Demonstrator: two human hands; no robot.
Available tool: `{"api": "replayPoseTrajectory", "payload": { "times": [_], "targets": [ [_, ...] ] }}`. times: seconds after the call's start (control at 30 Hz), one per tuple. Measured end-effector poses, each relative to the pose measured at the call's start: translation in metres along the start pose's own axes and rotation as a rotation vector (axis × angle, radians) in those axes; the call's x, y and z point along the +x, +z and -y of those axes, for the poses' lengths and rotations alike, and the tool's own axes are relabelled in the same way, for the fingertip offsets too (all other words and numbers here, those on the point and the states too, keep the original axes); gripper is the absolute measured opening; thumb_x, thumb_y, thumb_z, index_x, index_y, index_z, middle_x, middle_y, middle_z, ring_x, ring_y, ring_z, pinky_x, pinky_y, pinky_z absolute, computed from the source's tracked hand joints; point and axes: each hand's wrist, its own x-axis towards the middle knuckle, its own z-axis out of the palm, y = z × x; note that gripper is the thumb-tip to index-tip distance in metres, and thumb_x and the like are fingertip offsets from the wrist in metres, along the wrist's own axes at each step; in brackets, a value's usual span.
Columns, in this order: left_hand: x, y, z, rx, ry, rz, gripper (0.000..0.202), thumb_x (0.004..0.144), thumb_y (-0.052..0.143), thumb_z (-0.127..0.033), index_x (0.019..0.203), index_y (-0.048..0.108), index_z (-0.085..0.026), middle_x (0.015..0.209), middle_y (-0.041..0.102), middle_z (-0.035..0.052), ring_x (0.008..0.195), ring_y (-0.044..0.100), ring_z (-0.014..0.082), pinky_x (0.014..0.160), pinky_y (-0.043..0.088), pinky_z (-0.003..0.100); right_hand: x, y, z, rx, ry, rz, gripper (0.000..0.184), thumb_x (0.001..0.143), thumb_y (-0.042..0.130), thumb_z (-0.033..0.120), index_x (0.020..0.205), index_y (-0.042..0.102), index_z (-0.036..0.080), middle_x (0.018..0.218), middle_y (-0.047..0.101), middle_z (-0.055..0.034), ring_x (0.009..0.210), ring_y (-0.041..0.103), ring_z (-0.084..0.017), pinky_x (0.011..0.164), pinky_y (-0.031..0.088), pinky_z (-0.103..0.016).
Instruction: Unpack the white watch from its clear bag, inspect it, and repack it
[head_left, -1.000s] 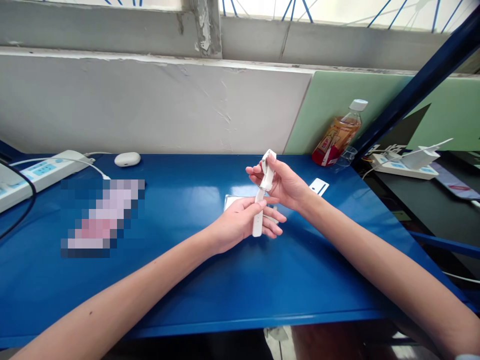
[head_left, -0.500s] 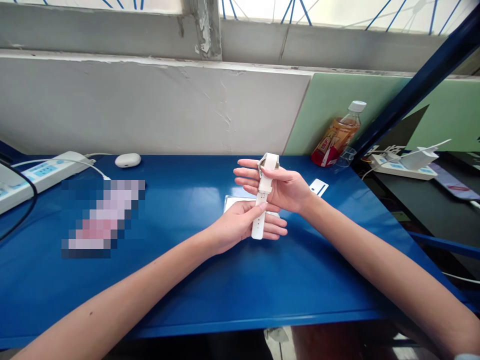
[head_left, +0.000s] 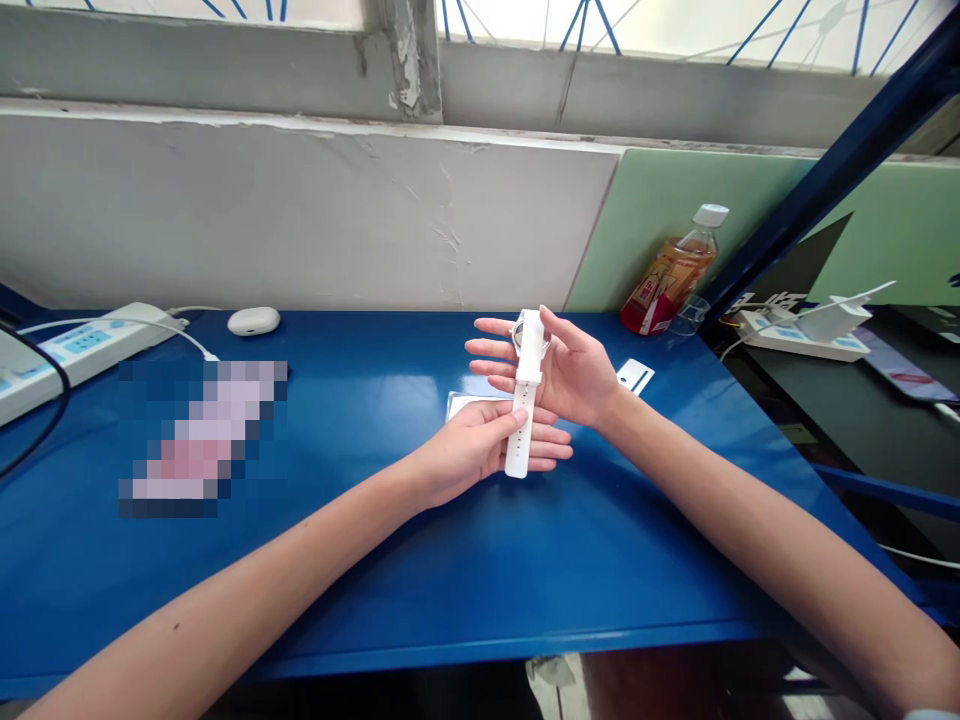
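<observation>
A white wristwatch (head_left: 531,345) with a buckled strap stands lengthwise across both hands, over the middle of the table. My left hand (head_left: 469,450) pinches the strap's free, punched end between thumb and flat fingers. Behind the watch, my right hand (head_left: 574,370) is spread out, its fingers stretched to the left and its thumb raised off the strap. The watch lies against that hand's fingers; its round case is mostly covered by the strap. A flat white item (head_left: 457,402) on the table is largely hidden behind my left hand.
On the blue table (head_left: 360,590) lie a white earbud case (head_left: 253,321), a power strip (head_left: 90,345), a pixelated phone-like object (head_left: 214,430) and a white card (head_left: 635,376). A drink bottle (head_left: 667,280) leans at the back right, by a blue slanted post (head_left: 817,180).
My right thumb has lifted off the watch strap and now stands apart from it. The strap has turned slightly more upright. My left hand keeps its pinch.
</observation>
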Motion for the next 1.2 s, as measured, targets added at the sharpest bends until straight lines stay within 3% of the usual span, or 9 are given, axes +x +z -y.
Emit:
{"api": "replayPoseTrajectory", "payload": {
  "times": [0.37, 0.7, 0.87, 1.03, 1.2],
  "targets": [
    [0.0009, -0.0013, 0.0017, -0.014, 0.004, 0.018, 0.027, 0.099, 0.059, -0.024, 0.108, 0.072, -0.003, 0.113, 0.073, 0.0223, 0.100, 0.074, 0.0291, 0.093, 0.056, 0.043, -0.0004, -0.0015, 0.0001, 0.060, 0.007, 0.047, 0.063, 0.104, 0.017, 0.049, 0.125, 0.062, 0.011, 0.118, 0.074, -0.0123, 0.104, 0.072, -0.023, 0.094, 0.056, -0.035],
    [-0.0004, 0.0001, 0.0011, -0.010, -0.001, -0.016, 0.026, 0.096, 0.065, -0.027, 0.106, 0.072, -0.004, 0.111, 0.073, 0.0215, 0.098, 0.074, 0.0296, 0.092, 0.056, 0.044, 0.0017, -0.0003, 0.0042, -0.007, 0.044, -0.016, 0.064, 0.106, 0.016, 0.048, 0.120, 0.065, 0.009, 0.117, 0.074, -0.0156, 0.103, 0.072, -0.023, 0.098, 0.054, -0.037],
    [-0.0007, 0.0014, -0.0004, -0.001, -0.007, -0.028, 0.026, 0.094, 0.068, -0.028, 0.105, 0.071, -0.005, 0.110, 0.073, 0.0213, 0.097, 0.074, 0.0299, 0.091, 0.056, 0.045, 0.0047, -0.0025, 0.0055, -0.050, 0.060, -0.046, 0.064, 0.108, 0.016, 0.045, 0.113, 0.067, 0.007, 0.112, 0.076, -0.0154, 0.102, 0.073, -0.021, 0.095, 0.056, -0.031],
    [0.0002, 0.0018, -0.0015, 0.005, 0.016, -0.038, 0.025, 0.096, 0.066, -0.027, 0.107, 0.070, -0.005, 0.109, 0.073, 0.0206, 0.100, 0.073, 0.0287, 0.092, 0.056, 0.042, 0.0048, -0.0019, 0.0052, -0.060, 0.031, -0.063, 0.059, 0.108, 0.020, 0.044, 0.113, 0.068, 0.011, 0.106, 0.078, -0.0117, 0.095, 0.074, -0.018, 0.090, 0.058, -0.028],
    [0.0010, 0.0017, -0.0019, 0.012, 0.027, -0.058, 0.022, 0.099, 0.058, -0.021, 0.107, 0.069, -0.004, 0.108, 0.074, 0.0205, 0.100, 0.074, 0.0280, 0.091, 0.057, 0.040, 0.0037, -0.0001, 0.0087, -0.023, 0.056, -0.048, 0.067, 0.107, 0.014, 0.047, 0.112, 0.068, 0.007, 0.109, 0.076, -0.0163, 0.098, 0.073, -0.020, 0.093, 0.056, -0.032]
  ]
}}
